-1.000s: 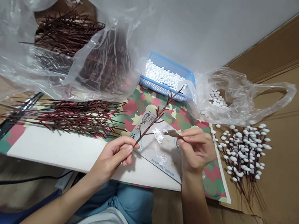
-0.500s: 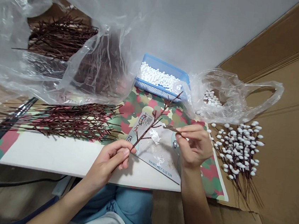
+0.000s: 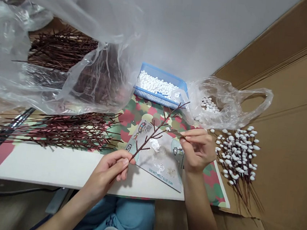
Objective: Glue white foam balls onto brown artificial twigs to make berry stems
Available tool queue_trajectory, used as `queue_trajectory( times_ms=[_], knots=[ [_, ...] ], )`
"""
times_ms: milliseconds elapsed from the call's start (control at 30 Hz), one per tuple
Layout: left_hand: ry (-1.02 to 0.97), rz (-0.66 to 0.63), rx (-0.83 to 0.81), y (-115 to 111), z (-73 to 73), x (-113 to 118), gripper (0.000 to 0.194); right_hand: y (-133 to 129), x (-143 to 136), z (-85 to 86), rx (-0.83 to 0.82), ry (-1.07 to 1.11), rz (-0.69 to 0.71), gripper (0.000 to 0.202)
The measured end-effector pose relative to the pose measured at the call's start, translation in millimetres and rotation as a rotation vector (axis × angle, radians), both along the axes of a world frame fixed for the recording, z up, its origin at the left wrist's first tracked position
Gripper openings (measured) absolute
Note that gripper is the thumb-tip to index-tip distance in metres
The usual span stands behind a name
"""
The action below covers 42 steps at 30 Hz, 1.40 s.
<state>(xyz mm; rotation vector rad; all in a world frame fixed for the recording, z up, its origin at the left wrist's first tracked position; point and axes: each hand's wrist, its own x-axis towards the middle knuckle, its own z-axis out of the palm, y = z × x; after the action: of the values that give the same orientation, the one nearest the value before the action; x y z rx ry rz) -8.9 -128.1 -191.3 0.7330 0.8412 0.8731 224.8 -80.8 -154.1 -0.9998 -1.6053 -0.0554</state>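
My left hand (image 3: 116, 168) pinches the lower end of a bare brown branch (image 3: 154, 134), which slants up to the right over a printed card (image 3: 148, 167). In my right hand (image 3: 198, 147) is a thin, dark stick (image 3: 175, 132), held between thumb and fingers. White stuff coats the stick's tip, close to the branch's right side; whether they touch is unclear. A white smear (image 3: 155, 145) and smaller white patches lie on the card beneath.
Brown branches (image 3: 58, 129) lie at the left, below a plastic bag (image 3: 70, 95) of more branches. A blue basket (image 3: 155, 97) holds white beads, beside another bag (image 3: 232, 116). White-tipped branches (image 3: 241, 157) rest on the right.
The whole view has shifted slightly. The branch in my left hand has turned a little, so its twigs point differently. Both hands keep their hold.
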Motion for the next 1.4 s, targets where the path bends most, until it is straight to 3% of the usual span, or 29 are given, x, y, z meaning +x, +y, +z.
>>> queue_trajectory(
  times_ms=[167,367,500,700,867,1033,1400],
  knots=[
    [-0.043,0.005,-0.049,3,3.9,1,0.037,-2,13,-4.1,-0.002,-0.026,0.023,0.023],
    [-0.029,-0.017,-0.022,1,0.9,1,0.038,-2,7,12.8,0.104,0.074,0.02,0.026],
    [0.014,-0.051,0.028,-1,-3.6,0,0.038,1,-5,21.5,0.115,-0.021,0.037,0.028],
    [0.012,-0.072,0.059,-2,-5.0,-1,0.039,-1,2,16.6,0.114,-0.181,-0.026,0.029],
    [-0.004,-0.069,0.038,-2,-4.6,-2,0.04,-2,19,19.4,0.16,-0.056,-0.045,0.029],
    [-0.038,-0.07,0.01,0,-3.4,-1,0.039,7,19,28.0,0.206,0.09,-0.071,0.026],
    [-0.059,-0.057,-0.047,0,1.8,-1,0.04,11,26,6.1,0.069,0.088,-0.087,0.02]
  ],
)
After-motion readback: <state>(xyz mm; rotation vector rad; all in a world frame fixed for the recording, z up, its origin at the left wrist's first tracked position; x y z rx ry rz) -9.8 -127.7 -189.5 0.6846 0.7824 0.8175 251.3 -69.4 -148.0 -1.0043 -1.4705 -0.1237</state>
